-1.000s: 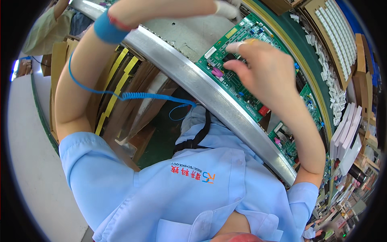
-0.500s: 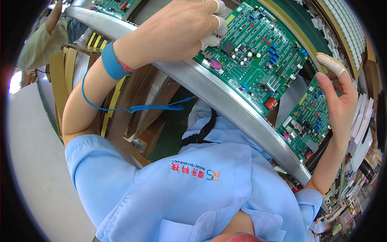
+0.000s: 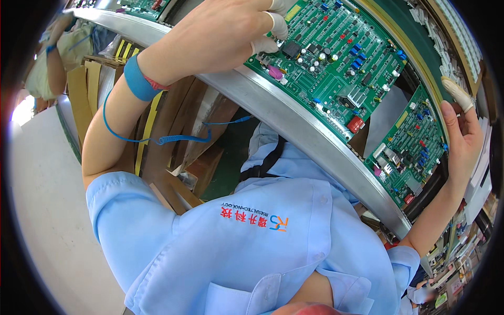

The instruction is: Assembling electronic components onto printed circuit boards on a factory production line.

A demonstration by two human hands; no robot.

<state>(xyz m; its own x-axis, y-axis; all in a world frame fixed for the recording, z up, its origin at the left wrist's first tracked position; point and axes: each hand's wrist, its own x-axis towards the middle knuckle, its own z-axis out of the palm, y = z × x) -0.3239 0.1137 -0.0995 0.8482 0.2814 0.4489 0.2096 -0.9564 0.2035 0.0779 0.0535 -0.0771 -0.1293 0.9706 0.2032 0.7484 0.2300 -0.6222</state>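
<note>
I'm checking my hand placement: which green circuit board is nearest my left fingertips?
The middle board: your left fingertips are at its left edge. The right board lies nearer your right hand; the upper-left board is farther away.

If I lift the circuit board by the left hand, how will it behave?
Likely stiff: the circuit board lies flat, without visible sag. Probably light for its size, being thin. Perhaps fragile: the silver heatsink and red component stand exposed.

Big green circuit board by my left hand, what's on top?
The board carries a purple part, red block, blue components and silver finned part. The left hand covers part of its edge, hiding anything there.
</note>
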